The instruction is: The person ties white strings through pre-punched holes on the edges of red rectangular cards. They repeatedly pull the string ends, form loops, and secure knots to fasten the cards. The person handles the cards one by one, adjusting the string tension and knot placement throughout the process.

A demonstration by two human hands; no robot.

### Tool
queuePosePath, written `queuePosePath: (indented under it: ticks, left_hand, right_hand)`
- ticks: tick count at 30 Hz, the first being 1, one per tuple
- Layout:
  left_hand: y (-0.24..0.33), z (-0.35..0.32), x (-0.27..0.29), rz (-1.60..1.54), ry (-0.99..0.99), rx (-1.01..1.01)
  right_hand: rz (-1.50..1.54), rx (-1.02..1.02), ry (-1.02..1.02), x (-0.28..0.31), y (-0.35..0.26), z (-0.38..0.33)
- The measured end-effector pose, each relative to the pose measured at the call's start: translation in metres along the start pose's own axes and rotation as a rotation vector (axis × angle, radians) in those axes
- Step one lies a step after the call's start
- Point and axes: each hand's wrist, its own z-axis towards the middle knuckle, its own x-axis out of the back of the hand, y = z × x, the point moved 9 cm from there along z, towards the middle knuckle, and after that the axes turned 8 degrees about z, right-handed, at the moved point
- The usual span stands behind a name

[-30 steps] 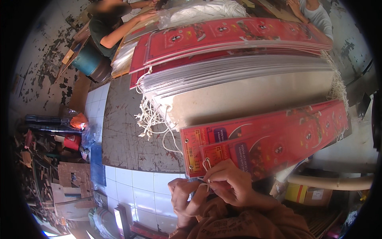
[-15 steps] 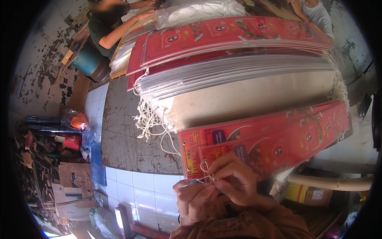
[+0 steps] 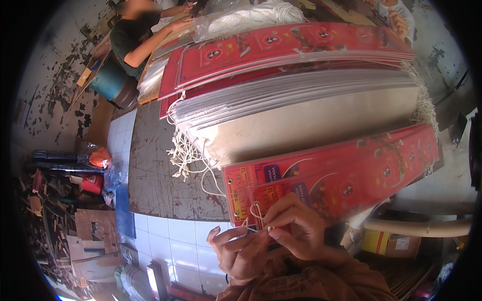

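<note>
Two red printed plastic-coated strips (image 3: 321, 188) lie overlapped at the near edge of the table, with metal eyelets at their left ends. A thin white cord (image 3: 255, 210) runs in a loop from the upper strip's end. Just below that end, my right hand (image 3: 298, 228) pinches the cord, and a short white tip shows between thumb and forefinger. My left hand (image 3: 241, 253) meets it from the left, also closed on the cord at its thumb and forefinger, while its other fingers are bent and slightly apart. The exact grip is partly hidden by the fingers.
Behind the strips stands a thick stack of similar strips (image 3: 301, 95), knotted cords (image 3: 187, 153) hanging from both ends. A white cord bundle (image 3: 256, 19) lies at the back of the scratched table (image 3: 155, 170). Co-workers sit at far left (image 3: 131, 42) and far right (image 3: 401, 20).
My left hand has shifted slightly left and its fingers have loosened apart. The cord between my hands has changed shape, and its tip now shows. The far-right co-worker's hand has moved.
</note>
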Motion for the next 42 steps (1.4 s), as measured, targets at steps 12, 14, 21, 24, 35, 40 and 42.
queuePosePath:
  ticks: [12,14,21,24,35,40,42]
  left_hand:
    - [-0.003,-0.001,0.005,-0.218,-0.016,0.019]
    - [-0.008,-0.01,0.003,-0.352,-0.084,-0.04]
    - [-0.039,-0.027,-0.034,-0.699,-0.371,0.418]
    - [-0.03,-0.033,-0.035,-1.005,-0.425,0.679]
    - [-0.044,-0.021,-0.035,-0.901,-0.278,0.483]
    - [-0.023,-0.01,-0.025,-0.354,-0.443,0.234]
    - [-0.024,-0.01,-0.02,-0.245,-0.413,0.144]
  right_hand:
    - [-0.04,0.016,0.04,0.004,-0.011,-0.004]
    - [-0.162,0.134,0.031,0.003,-0.021,-0.005]
    - [-0.523,0.598,-0.102,-0.027,-0.046,-0.03]
    - [-0.553,0.659,-0.071,-0.035,-0.046,-0.035]
    - [-0.133,0.205,-0.283,-0.028,-0.018,-0.01]
    - [-0.229,0.174,-0.229,-0.026,-0.011,-0.011]
    - [-0.284,0.16,-0.209,-0.024,-0.009,-0.011]
